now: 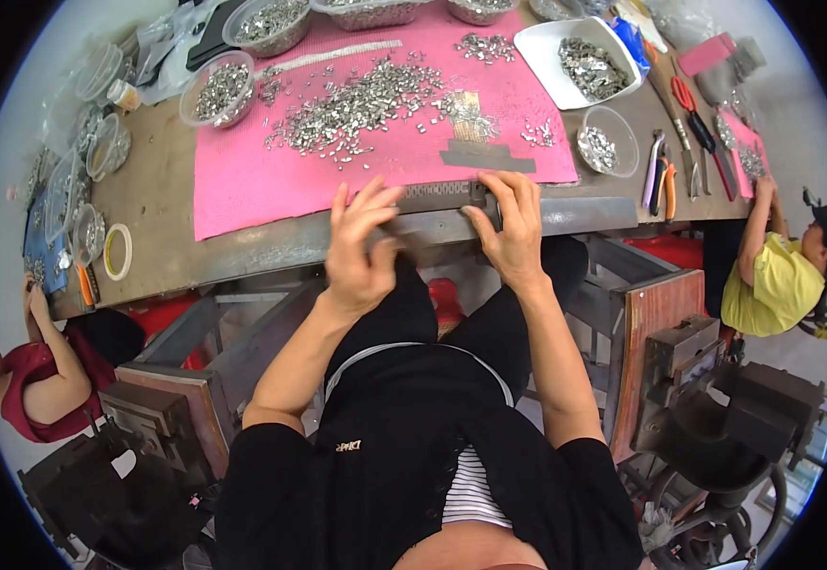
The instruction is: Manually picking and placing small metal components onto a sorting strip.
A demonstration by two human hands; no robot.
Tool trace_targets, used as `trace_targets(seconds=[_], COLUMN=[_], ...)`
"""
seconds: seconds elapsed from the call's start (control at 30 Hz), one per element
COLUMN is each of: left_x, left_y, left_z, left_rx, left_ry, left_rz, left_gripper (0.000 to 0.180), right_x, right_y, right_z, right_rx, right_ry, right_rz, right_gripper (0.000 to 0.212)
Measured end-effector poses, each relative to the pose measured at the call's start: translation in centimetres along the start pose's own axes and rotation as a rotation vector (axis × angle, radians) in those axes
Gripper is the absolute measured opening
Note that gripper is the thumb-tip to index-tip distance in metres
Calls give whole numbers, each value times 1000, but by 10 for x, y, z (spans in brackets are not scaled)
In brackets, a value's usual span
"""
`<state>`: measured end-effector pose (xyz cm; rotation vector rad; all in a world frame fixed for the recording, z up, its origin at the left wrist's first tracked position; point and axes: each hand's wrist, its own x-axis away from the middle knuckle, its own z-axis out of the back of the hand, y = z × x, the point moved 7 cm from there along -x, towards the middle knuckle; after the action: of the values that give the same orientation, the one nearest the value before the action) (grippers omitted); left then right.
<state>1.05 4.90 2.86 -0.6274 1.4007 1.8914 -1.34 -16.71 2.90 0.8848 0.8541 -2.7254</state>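
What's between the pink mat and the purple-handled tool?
A clear tub with small metal pieces in it; shows in the head view.

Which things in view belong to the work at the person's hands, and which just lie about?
Apparently in use:
slotted metal bar, with the right hand at its right end and the blurred left hand near its left
loose metal pieces
pink mat

Likely lying about:
tape roll
red-handled tool
purple-handled tool
orange-handled tool
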Motion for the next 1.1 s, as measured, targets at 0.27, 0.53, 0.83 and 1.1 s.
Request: trace_targets(seconds=[0.27,0.53,0.83,1.1], left_x=[63,7,-34,-65], left_y=[-48,-6,4,5], left_z=[65,12,-28,-80], left_rx=[590,-52,-236,-248], left_ry=[187,-19,-90,-283], left_rz=[960,332,95,9], left_gripper=[34,24,33,45], right_x=[3,-12,-47,-97], right_y=[2,1,-12,74], right_z=[-1,10,9,67], right_rx=[13,107,139,142], right_ry=[2,-36,-153,182], right_rz=[-2,74,438,-96], right_gripper=[51,32,16,39])
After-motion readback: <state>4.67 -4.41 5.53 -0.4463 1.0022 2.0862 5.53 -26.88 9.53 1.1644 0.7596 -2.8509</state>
